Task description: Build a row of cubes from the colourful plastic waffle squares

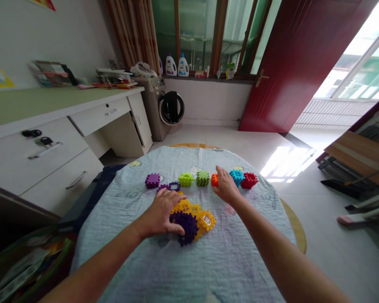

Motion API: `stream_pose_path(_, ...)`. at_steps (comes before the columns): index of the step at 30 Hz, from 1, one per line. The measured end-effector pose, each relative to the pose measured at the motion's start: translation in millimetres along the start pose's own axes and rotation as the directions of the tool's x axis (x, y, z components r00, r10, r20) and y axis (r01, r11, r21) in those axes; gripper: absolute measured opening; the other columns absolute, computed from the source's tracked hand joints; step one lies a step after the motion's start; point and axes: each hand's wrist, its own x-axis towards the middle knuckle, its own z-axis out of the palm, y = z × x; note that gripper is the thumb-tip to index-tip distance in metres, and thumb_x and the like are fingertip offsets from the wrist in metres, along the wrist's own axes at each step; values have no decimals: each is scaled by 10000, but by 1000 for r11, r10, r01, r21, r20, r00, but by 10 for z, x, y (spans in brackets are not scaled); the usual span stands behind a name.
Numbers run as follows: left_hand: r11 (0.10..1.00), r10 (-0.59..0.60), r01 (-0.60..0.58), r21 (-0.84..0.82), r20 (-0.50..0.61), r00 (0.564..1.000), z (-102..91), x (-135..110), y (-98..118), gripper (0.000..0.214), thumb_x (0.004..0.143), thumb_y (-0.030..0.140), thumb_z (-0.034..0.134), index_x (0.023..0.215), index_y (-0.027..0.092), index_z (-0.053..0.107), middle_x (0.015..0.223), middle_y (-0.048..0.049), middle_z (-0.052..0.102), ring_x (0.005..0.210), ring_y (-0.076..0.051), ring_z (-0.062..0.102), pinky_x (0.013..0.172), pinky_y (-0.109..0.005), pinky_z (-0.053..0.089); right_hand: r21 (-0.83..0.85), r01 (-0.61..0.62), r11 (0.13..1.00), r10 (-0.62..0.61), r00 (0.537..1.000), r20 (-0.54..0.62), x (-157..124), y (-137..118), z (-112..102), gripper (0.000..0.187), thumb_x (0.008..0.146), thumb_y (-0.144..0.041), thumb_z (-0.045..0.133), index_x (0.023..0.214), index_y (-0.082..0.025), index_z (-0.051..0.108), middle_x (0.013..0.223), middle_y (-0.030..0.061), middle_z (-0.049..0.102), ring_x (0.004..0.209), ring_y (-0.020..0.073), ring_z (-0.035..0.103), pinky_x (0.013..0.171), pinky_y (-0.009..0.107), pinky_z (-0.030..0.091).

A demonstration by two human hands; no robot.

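My left hand point(161, 212) lies with thumb and fingers spread at the left side of a heap of interlocking plastic pieces. Its thumb rests against dark purple pieces point(187, 227), and its fingers reach over yellow pieces point(185, 205). One yellow piece has a white lattice window point(206, 219). Beyond this hand are smaller purple pieces point(174, 186). My right hand point(226, 185) has its fingers stretched out beside an orange block point(214, 180), partly covering it. In the same row stand a purple block point(153, 180), lime block point(186, 179), green block point(202, 178), blue block point(237, 177) and red block point(249, 180).
A pale blue cloth point(233, 261) covers the round table. On the left stand a desk with drawers point(50, 155) and an open washing machine point(156, 105). A bin point(31, 261) sits at lower left. A red door point(303, 63) stands at the right.
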Motion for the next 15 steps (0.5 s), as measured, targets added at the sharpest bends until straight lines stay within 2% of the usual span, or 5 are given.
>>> stream_pose_path(3, 981, -175, 180, 77, -76, 982, -128, 156, -366, 692, 684, 608, 712, 1257, 242, 584, 1335, -119, 551, 1252, -326, 492, 1107, -485, 329, -113, -40, 993, 61, 979, 196, 359, 6, 7, 755, 777, -95, 524, 1491, -94, 279, 1442, 208, 466, 1377, 294, 383, 1081, 392, 343)
stream_pose_path(6, 880, -386, 411, 238, -148, 911, -206, 313, -771, 640, 689, 363, 697, 1293, 211, 553, 1473, -145, 421, 1375, -361, 366, 1132, -474, 304, -162, -81, 983, 123, 955, 270, 456, 1, 71, 665, 802, -83, 523, 1444, -101, 351, 1306, 220, 561, 1244, 300, 514, 984, 387, 402)
stream_pose_path(9, 840, -469, 454, 299, -23, 883, -215, 394, -1067, 722, 629, 230, 669, 1334, 217, 511, 1421, -129, 477, 1328, -329, 435, 1093, -414, 360, -179, -90, 980, 142, 942, 303, 364, 0, 107, 503, 808, -105, 538, 1309, -110, 499, 1186, 214, 602, 1079, 295, 601, 874, 373, 438)
stream_pose_path(12, 845, -488, 443, 301, 93, 868, -189, 376, -1165, 607, 631, 239, 648, 1233, 214, 577, 1199, -100, 600, 1090, -271, 600, 954, -345, 453, -185, -66, 980, 127, 931, 341, 190, 5, 57, 359, 751, -135, 605, 1109, -122, 615, 1137, 192, 601, 998, 278, 617, 806, 333, 441)
stream_pose_path(15, 834, -510, 478, 275, 57, 858, -196, 280, -1044, 470, 644, 333, 673, 1096, 209, 630, 1054, -80, 625, 946, -256, 632, 853, -336, 482, -144, -33, 989, 85, 925, 370, -11, -24, -82, 346, 695, -166, 661, 1039, -135, 635, 1079, 146, 623, 938, 235, 622, 772, 290, 443)
